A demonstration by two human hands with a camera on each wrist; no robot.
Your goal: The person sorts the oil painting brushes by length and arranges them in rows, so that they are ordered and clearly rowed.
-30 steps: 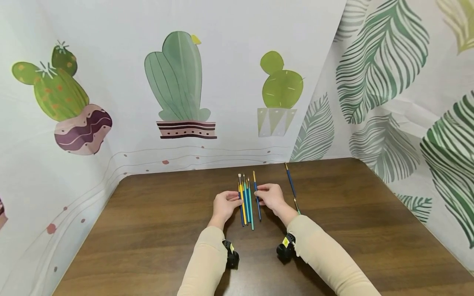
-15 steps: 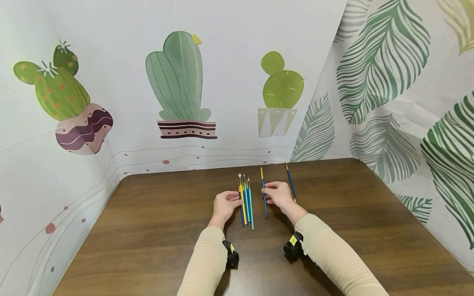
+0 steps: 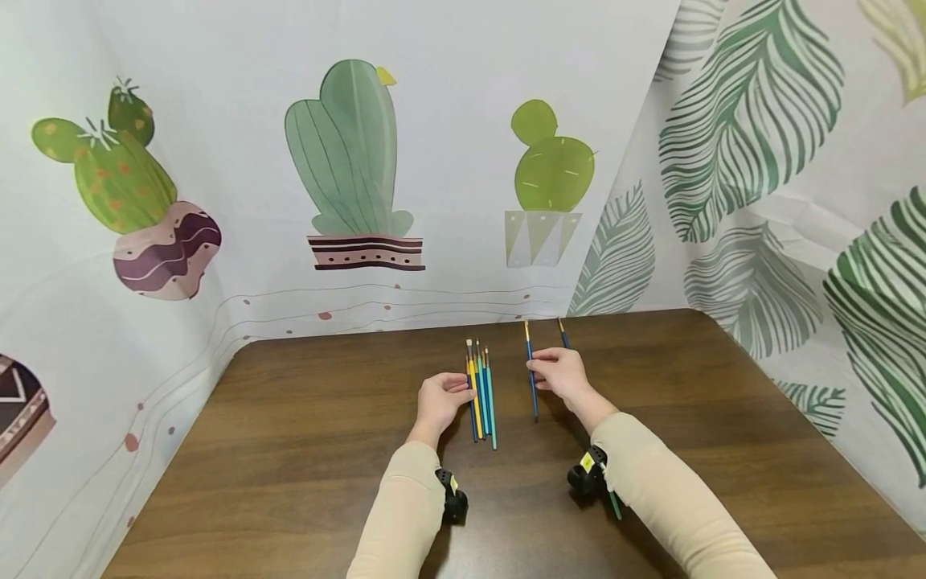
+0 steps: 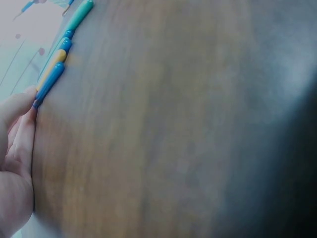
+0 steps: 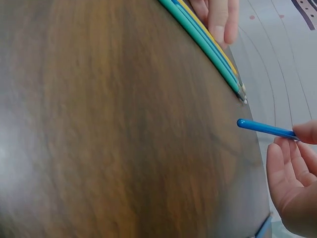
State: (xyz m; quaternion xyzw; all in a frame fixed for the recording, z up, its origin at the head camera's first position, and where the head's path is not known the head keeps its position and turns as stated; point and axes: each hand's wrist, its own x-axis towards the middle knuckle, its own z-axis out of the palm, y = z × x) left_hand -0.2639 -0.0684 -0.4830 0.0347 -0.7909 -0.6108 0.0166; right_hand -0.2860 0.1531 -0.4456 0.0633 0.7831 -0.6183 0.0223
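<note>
1. Right hand [image 3: 564, 373] is pinching a blue brush [image 3: 534, 394] between thumb and fingertips, just right of centre in the head frame. The gap between them is narrow, basically the width of the handle. The bristle end is pointing at the top of the frame.
2. Left hand [image 3: 437, 402] is reaching in near frame centre, thumb and fingers close together at the left edge of a row of brushes [image 3: 485, 402]. The thumb is touching the row; can't tell if the hand is really gripping or just resting there.
3. That row is lying side by side on the table, bristles up-frame, showing blue, yellow and teal handles.
4. Pose-wise, both forearms are coming up from the bottom edge, the left one leaning right and the right one leaning left.
5. Each wrist is wearing a black camera, left unit [image 3: 452, 500] and right unit [image 3: 587, 474], both showing a yellow label. Any print is too small to read.
6. Another brush [image 3: 565, 338] is poking out behind the right hand, and a green handle [image 3: 615, 504] is showing below the right unit.
7. The brown table [image 3: 289, 434] is filling the lower frame, with a cactus-print backdrop [image 3: 456, 161] hanging behind it.
</note>
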